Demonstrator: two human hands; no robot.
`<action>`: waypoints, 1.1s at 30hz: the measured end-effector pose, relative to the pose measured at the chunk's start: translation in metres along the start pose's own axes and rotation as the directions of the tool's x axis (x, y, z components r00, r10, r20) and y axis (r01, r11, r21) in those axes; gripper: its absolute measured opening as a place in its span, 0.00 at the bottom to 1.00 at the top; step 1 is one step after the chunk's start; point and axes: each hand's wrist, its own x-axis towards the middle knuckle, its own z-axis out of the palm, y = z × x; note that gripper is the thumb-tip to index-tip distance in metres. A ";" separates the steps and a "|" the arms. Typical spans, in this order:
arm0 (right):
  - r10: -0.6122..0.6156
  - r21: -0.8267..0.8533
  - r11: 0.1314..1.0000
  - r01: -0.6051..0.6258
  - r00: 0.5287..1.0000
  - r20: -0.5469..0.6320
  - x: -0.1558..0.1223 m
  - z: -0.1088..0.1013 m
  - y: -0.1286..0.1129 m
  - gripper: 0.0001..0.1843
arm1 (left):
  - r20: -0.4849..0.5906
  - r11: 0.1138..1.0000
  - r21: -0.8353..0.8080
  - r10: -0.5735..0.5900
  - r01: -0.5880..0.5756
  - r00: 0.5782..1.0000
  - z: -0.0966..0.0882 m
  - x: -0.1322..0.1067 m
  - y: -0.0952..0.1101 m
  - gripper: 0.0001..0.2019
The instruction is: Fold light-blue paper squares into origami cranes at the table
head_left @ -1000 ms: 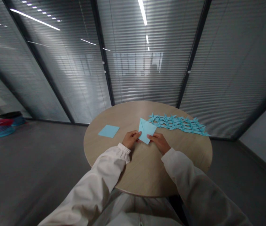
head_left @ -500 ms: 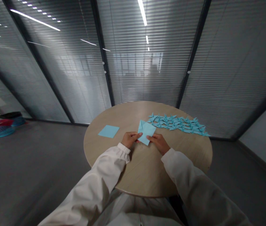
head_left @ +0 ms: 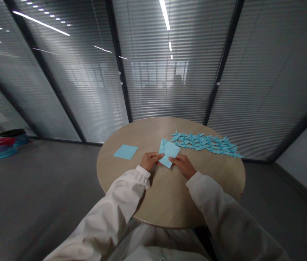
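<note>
A light blue paper sheet [head_left: 168, 152], partly folded, is held just above the round wooden table [head_left: 169, 195]. My left hand [head_left: 150, 161] pinches its left edge. My right hand [head_left: 184, 164] pinches its right edge. Both hands are closed on the sheet, one on each side. White sleeves cover both arms.
A flat blue paper square [head_left: 125, 151] lies on the table's left part. Several folded blue paper figures [head_left: 205, 143] lie in a row at the back right. Glass walls with blinds stand behind the table. Coloured basins [head_left: 3, 145] sit on the floor at far left.
The sheet's upper corner has been folded down, so the paper now looks shorter. Both hands stay almost in place.
</note>
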 end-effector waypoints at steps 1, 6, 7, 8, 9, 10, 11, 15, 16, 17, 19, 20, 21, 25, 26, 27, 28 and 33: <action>-0.001 -0.007 1.000 0.001 1.000 0.000 0.000 0.000 0.000 0.18 | -0.007 1.000 -0.015 -0.010 0.010 1.000 0.000 0.000 0.000 0.21; -0.001 -0.002 1.000 0.001 1.000 -0.012 0.000 0.000 0.002 0.18 | 0.014 0.992 -0.116 -0.056 0.057 0.998 0.003 -0.001 0.002 0.21; -0.003 -0.004 1.000 0.003 1.000 -0.013 0.000 0.000 0.002 0.19 | 0.016 0.990 -0.125 -0.066 0.068 0.998 0.003 -0.002 0.002 0.21; -0.006 -0.008 1.000 0.006 1.000 -0.012 0.000 0.000 0.003 0.19 | 0.018 0.988 -0.129 -0.079 0.081 0.997 0.003 -0.002 0.003 0.22; -0.010 -0.013 1.000 0.010 1.000 -0.008 0.000 0.000 0.003 0.19 | 0.020 0.987 -0.131 -0.093 0.095 0.995 0.003 -0.002 0.003 0.22; -0.015 -0.018 1.000 0.015 1.000 0.000 0.001 0.000 0.003 0.19 | 0.021 0.985 -0.132 -0.106 0.108 0.994 0.003 -0.003 0.003 0.22; -0.021 -0.023 1.000 0.021 1.000 0.007 0.001 0.000 0.004 0.19 | 0.019 0.984 -0.133 -0.115 0.116 0.993 0.003 -0.003 0.003 0.23; -0.036 -0.056 0.998 0.037 0.999 0.022 0.001 -0.001 0.005 0.19 | -0.006 0.986 -0.124 -0.115 0.114 0.993 0.003 -0.003 0.004 0.22; -0.036 -0.065 0.997 0.038 0.999 0.023 0.002 -0.001 0.005 0.19 | -0.007 0.987 -0.117 -0.111 0.110 0.994 0.003 -0.003 0.004 0.22; -0.037 -0.071 0.997 0.039 0.999 0.025 0.002 -0.001 0.005 0.19 | -0.007 0.988 -0.109 -0.106 0.105 0.994 0.003 -0.003 0.004 0.21; -0.032 -0.072 0.997 0.034 0.999 0.027 0.002 -0.001 0.005 0.19 | -0.011 0.991 -0.100 -0.092 0.091 0.996 0.003 -0.003 0.004 0.20; -0.028 -0.066 0.997 0.030 0.999 0.028 0.002 -0.001 0.005 0.19 | -0.014 0.992 -0.098 -0.087 0.085 0.996 0.003 -0.003 0.004 0.20; -0.026 -0.059 0.998 0.028 0.999 0.028 0.002 0.000 0.005 0.19 | -0.018 0.992 -0.098 -0.083 0.081 0.996 0.003 -0.003 0.004 0.19; -0.033 -0.034 0.999 0.034 0.999 0.030 0.000 0.001 0.002 0.20 | -0.030 0.992 -0.101 -0.085 0.081 0.996 0.003 -0.003 0.004 0.17; -0.036 -0.032 0.999 0.037 0.999 0.030 -0.001 0.000 0.002 0.20 | -0.029 0.991 -0.102 -0.087 0.084 0.996 0.003 -0.003 0.004 0.17; -0.036 -0.033 0.999 0.037 0.999 0.033 -0.001 0.000 0.001 0.20 | -0.028 0.991 -0.103 -0.089 0.085 0.996 0.003 -0.003 0.004 0.18; -0.036 -0.037 0.999 0.037 0.999 0.030 -0.001 0.000 0.001 0.20 | -0.027 0.991 -0.103 -0.088 0.085 0.996 0.003 -0.003 0.004 0.18; -0.025 -0.003 1.000 0.025 1.000 0.018 -0.002 0.002 0.001 0.20 | -0.017 0.993 -0.097 -0.070 0.068 0.997 0.004 -0.003 0.003 0.20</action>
